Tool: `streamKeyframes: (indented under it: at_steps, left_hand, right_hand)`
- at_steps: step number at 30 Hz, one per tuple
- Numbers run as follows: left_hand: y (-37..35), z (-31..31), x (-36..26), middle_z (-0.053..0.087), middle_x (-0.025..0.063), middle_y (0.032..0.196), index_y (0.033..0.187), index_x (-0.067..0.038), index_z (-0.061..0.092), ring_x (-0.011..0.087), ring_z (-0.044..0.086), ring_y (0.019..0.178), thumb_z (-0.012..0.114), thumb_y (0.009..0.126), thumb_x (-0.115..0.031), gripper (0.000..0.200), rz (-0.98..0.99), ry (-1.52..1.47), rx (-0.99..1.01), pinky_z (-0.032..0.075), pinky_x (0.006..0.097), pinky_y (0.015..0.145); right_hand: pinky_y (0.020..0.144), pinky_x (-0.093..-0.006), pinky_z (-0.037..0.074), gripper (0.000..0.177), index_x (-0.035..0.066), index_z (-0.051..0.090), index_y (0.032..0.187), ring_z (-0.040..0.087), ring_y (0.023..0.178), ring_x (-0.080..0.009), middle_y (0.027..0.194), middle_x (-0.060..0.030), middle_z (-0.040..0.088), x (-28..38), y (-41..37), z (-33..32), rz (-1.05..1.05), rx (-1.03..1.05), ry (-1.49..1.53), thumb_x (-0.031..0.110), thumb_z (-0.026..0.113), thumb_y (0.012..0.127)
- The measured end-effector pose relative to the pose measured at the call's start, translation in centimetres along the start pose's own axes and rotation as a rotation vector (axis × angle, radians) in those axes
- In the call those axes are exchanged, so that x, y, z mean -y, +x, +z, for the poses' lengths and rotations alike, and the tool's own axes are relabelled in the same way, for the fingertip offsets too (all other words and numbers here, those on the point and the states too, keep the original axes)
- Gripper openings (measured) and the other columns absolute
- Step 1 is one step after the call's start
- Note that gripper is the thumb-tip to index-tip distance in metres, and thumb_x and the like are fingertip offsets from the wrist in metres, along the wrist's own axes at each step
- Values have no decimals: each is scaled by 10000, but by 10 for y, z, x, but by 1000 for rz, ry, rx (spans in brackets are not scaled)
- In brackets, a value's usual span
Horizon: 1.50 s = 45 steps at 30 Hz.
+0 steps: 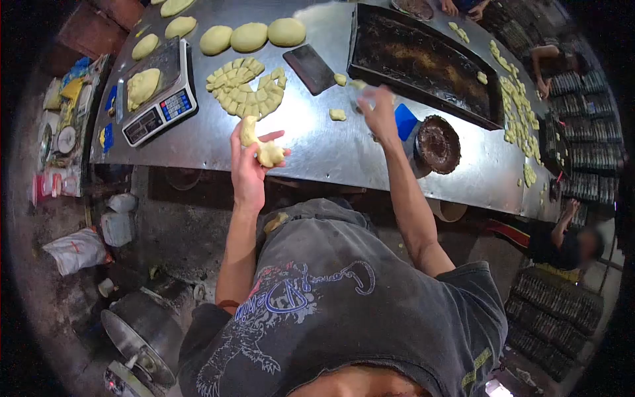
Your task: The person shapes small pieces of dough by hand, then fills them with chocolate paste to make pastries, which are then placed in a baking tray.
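My left hand (249,162) holds a lumpy, bent piece of pale yellow dough (270,155) just over the table's front edge, with part of it rising past the thumb. My right hand (380,118) is over the steel table, between a small dough piece (337,114) and a blue scraper (405,122). Motion smears its fingers, so I cannot make out whether they hold anything. Close by stands a round bowl with dark brown filling (438,144). Cut dough chunks (246,99) lie in a ring beyond my left hand.
A digital scale (159,112) bears a dough slab (142,88). Several dough rounds (249,37) sit at the back, near a dark flat plate (309,69). A large black tray (423,63) stands at the right. Many small dough pieces (519,119) and other people's hands are farther right.
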<state>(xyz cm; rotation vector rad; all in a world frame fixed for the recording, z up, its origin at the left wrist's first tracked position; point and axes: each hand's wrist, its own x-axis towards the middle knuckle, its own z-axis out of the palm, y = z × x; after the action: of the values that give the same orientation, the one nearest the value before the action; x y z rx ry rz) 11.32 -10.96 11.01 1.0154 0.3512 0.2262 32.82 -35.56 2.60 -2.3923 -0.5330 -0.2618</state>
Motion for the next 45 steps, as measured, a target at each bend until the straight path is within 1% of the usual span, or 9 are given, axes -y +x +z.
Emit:
streamKeyframes:
  at_steps: [5, 8, 12, 18, 21, 24, 31, 37, 45]
  left_hand:
    - [-1, 15, 8, 694, 168, 967, 1590, -153, 161, 196, 695, 730, 401, 1049, -137, 592, -124, 277, 350, 565, 297, 623]
    - [3, 36, 38, 677, 124, 905, 1619, -171, 48, 159, 674, 694, 442, 1029, -21, 725, 114, 469, 467, 551, 272, 576]
    - [1, 50, 25, 694, 109, 927, 1612, -149, 95, 140, 670, 770, 471, 1025, -39, 706, -278, 458, 440, 557, 258, 557]
    - [34, 43, 48, 656, 126, 1169, 1532, -78, 356, 131, 665, 935, 467, 1048, -115, 497, -146, 558, 441, 582, 278, 632]
    - [60, 58, 50, 469, 170, 1472, 1558, -81, 309, 172, 603, 1160, 519, 1031, -137, 569, -96, 507, 376, 593, 314, 721]
    - [110, 37, 92, 331, 211, 1591, 1569, -34, 255, 328, 310, 1471, 624, 981, -318, 750, 10, 1018, 346, 248, 418, 1201]
    - [88, 120, 112, 296, 231, 1594, 1556, -22, 258, 353, 291, 1479, 455, 1049, -447, 691, 146, 766, 545, 227, 445, 1201]
    - [44, 197, 129, 529, 207, 1431, 1454, 2, 400, 348, 470, 1361, 266, 1069, -537, 676, 665, 574, 761, 269, 503, 1176]
    - [48, 233, 169, 710, 91, 1171, 1185, -76, 615, 294, 640, 1160, 548, 984, -522, 494, 934, 529, 889, 328, 507, 1132]
  right_hand:
    - [872, -317, 493, 376, 14, 579, 1305, 642, 960, -171, 1114, -61, 676, 88, -55, -12, 343, 544, 1069, 264, 592, 1024]
    - [815, -268, 499, 333, 19, 562, 1307, 590, 885, -116, 1121, -51, 646, 121, -73, -36, 278, 815, 1059, 156, 612, 1008]
    - [777, -277, 535, 322, -1, 579, 1269, 643, 885, -117, 1045, -77, 690, 105, -83, -39, 290, 443, 1043, 115, 651, 977]
    - [884, -305, 534, 381, -10, 507, 1301, 647, 978, -157, 1166, -113, 611, 54, -62, -105, 447, -302, 1006, 103, 653, 968]
    - [852, -282, 520, 400, 10, 516, 1290, 625, 941, -145, 1128, -94, 612, 34, -77, -115, 443, -226, 857, 144, 687, 954]
    - [788, -271, 521, 409, -1, 537, 1320, 617, 910, -133, 1090, -85, 635, 29, -101, -101, 493, -166, 865, 140, 673, 961]
    - [613, -219, 472, 412, -20, 556, 1329, 598, 725, -80, 998, -37, 633, 58, -116, -106, 629, -136, 1082, 169, 660, 977]
    - [810, -277, 511, 246, -13, 619, 1057, 607, 876, -104, 948, -43, 653, 46, -123, -103, 495, -157, 1068, 165, 731, 930]
    - [863, -290, 498, 254, 55, 633, 1132, 625, 971, -111, 1051, 4, 659, -1, -145, -148, 750, -72, 1833, 94, 730, 901]
